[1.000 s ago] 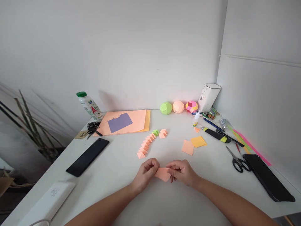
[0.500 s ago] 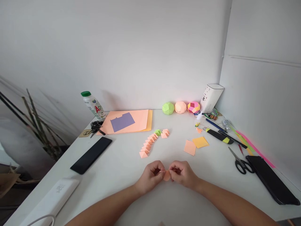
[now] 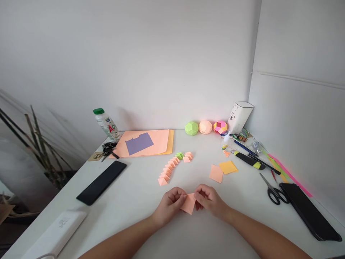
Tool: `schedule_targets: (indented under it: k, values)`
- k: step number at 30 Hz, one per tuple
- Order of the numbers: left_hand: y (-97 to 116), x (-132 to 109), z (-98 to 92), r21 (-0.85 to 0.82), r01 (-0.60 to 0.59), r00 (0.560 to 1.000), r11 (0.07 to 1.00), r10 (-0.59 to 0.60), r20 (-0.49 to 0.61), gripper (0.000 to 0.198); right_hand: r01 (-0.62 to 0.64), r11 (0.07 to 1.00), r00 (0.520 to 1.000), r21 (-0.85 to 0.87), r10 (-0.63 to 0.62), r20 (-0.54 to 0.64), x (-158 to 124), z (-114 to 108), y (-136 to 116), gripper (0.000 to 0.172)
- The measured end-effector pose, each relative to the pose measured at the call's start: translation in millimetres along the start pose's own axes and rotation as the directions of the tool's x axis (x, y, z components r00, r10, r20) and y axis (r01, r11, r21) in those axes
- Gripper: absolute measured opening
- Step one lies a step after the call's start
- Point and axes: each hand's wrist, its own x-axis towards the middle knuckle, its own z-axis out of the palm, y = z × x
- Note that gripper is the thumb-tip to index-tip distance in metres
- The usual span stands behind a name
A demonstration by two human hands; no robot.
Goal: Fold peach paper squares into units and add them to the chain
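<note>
Between my two hands is a small peach paper square [image 3: 189, 203], held above the near middle of the table. My left hand [image 3: 169, 205] pinches its left edge between thumb and fingers. At its upper right corner, the thumb and fingers of my right hand [image 3: 212, 201] close on the paper. Beyond my hands a curved row of folded peach paper pieces [image 3: 167, 170] runs across the table, with green folded pieces [image 3: 179, 155] at its far end and a few more peach ones [image 3: 188, 157] beside them. Flat peach squares [image 3: 216, 173] and yellow squares [image 3: 228, 167] lie to the right.
Three paper balls [image 3: 205, 127] sit by the wall. Left are peach sheets [image 3: 161, 138], a bottle [image 3: 107, 124], keys [image 3: 110, 148], a black phone [image 3: 101, 182] and a white power strip [image 3: 58, 230]. Right are a cutter [image 3: 249, 160], scissors [image 3: 274, 192] and a black case [image 3: 309, 212].
The paper between my hands has turned and now shows more of its flat face. My hands have moved slightly apart, and the whole view has shifted a little.
</note>
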Motion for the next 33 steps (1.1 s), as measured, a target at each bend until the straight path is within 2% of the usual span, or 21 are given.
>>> schedule_targets:
  k: [6,10,15,20,24,33]
  values:
    - [1.3,1.6,-1.5,0.107,-0.054,0.995,0.993,0.063,-0.082,0.029,-0.03,0.999,1.0,0.021,0.03,-0.004,1.4,0.3,5.5,0.033]
    - [-0.7,3.2,-3.3,0.016,-0.045,0.996,0.999,0.046,-0.079,0.026,-0.054,0.998,0.998,0.02,0.055,-0.025,2.1,-0.9,6.2,0.034]
    - [-1.0,3.7,-3.6,-0.145,-0.041,0.997,0.989,0.03,-0.076,0.022,-0.066,0.997,0.998,0.033,0.066,0.007,2.7,-2.0,5.3,0.033]
    - [0.4,3.3,-2.5,-0.22,-0.041,0.999,0.975,0.041,-0.005,0.027,-0.086,0.996,0.995,0.003,0.086,0.04,2.9,-3.3,2.7,0.032]
    - [-1.1,3.9,-2.7,-0.263,-0.055,0.998,0.963,0.059,0.009,0.026,-0.087,0.996,0.995,-0.01,0.088,0.039,2.1,-3.1,2.1,0.03]
    - [-1.1,1.7,-1.0,-0.249,-0.046,0.993,0.967,0.073,0.097,0.029,-0.086,0.994,0.988,0.06,0.077,0.133,1.5,-5.1,1.5,0.025]
